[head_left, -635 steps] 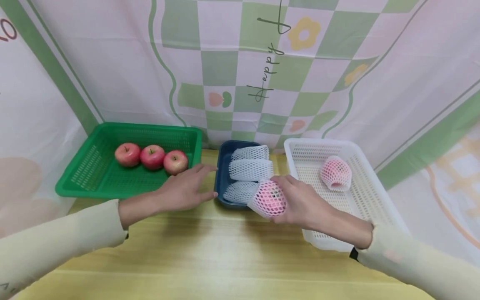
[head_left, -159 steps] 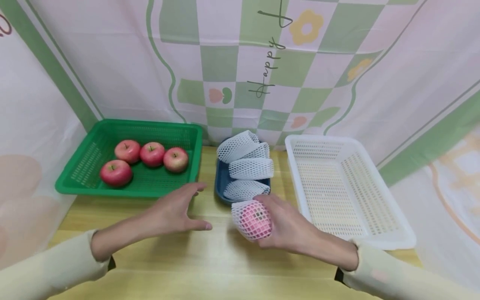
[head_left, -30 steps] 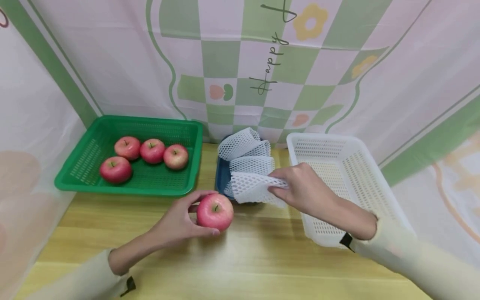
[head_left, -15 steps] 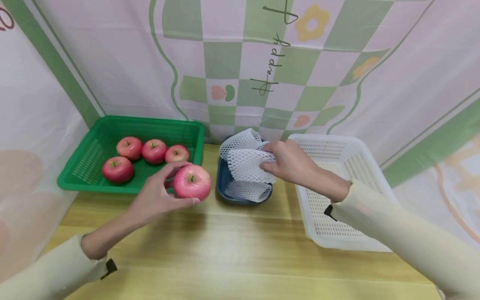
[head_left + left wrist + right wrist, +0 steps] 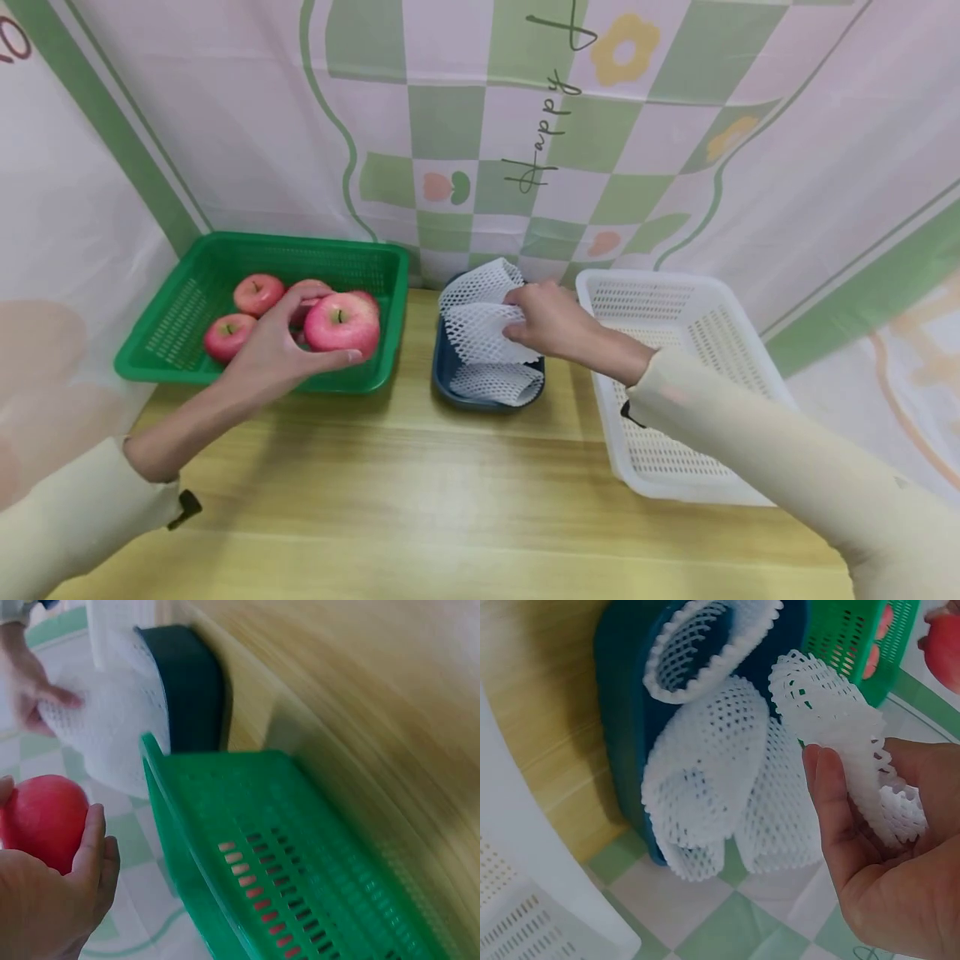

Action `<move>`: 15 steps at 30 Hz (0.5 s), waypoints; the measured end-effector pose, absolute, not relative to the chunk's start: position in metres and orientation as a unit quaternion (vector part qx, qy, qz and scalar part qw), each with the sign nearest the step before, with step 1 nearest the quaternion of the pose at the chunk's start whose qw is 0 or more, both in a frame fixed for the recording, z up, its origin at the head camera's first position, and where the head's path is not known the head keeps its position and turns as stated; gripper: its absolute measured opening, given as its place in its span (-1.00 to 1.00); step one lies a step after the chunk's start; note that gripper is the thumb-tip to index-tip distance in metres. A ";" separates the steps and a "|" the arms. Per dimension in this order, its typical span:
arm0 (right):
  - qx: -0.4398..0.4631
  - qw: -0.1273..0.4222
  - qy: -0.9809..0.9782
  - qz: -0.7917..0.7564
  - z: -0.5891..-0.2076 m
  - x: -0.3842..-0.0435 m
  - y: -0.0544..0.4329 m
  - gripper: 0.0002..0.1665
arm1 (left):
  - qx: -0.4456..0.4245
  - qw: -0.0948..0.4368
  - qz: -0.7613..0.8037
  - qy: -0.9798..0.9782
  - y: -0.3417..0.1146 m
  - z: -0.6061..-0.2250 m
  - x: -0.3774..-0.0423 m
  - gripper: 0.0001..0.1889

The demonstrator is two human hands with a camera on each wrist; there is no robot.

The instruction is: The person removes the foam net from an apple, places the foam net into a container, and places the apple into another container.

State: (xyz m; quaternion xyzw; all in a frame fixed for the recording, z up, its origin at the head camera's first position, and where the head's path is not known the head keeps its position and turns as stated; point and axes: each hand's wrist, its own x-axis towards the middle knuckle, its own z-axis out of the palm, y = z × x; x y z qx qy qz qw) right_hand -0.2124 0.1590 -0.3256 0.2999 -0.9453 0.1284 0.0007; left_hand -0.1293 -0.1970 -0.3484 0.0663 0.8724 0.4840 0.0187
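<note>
My left hand (image 5: 262,354) grips a bare red apple (image 5: 343,325) above the front right part of the green basket (image 5: 360,381). Beneath and behind it, several more apples (image 5: 258,293) lie in that basket, partly hidden by the hand. With thumb and fingers, my right hand (image 5: 555,321) pinches a white foam fruit net (image 5: 483,332) over the dark blue tray (image 5: 444,367). In the right wrist view the held net (image 5: 829,709) is limp, with nothing inside it. Other foam nets (image 5: 498,383) lie in the tray.
A white plastic basket (image 5: 622,450) stands to the right, partly under my right forearm. The wooden table (image 5: 442,492) runs along the front. Behind the containers hangs a checked cloth (image 5: 446,121).
Within the last second, the apple moved left and back from the table to over the green basket, and the net moved back over the tray. Earlier, my right hand held a net-covered apple.
</note>
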 end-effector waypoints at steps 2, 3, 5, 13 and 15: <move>0.303 -0.001 -0.946 0.119 -0.329 -0.214 0.157 -0.85 | 0.058 0.030 0.494 0.867 -0.202 -0.348 -0.133 -0.08; 0.303 -0.001 -0.946 0.117 -0.331 -0.214 0.156 -0.87 | 0.052 0.038 0.499 0.864 -0.204 -0.348 -0.135 -0.06; 0.305 -0.006 -0.945 0.115 -0.334 -0.215 0.154 -0.88 | 0.039 0.053 0.507 0.859 -0.209 -0.349 -0.138 -0.03; 0.294 -0.035 -0.950 0.102 -0.340 -0.215 0.145 -0.96 | 0.009 0.079 0.515 0.853 -0.227 -0.356 -0.152 0.08; 0.293 -0.042 -0.950 0.105 -0.342 -0.215 0.144 -0.90 | 0.003 0.073 0.503 0.861 -0.231 -0.358 -0.154 0.10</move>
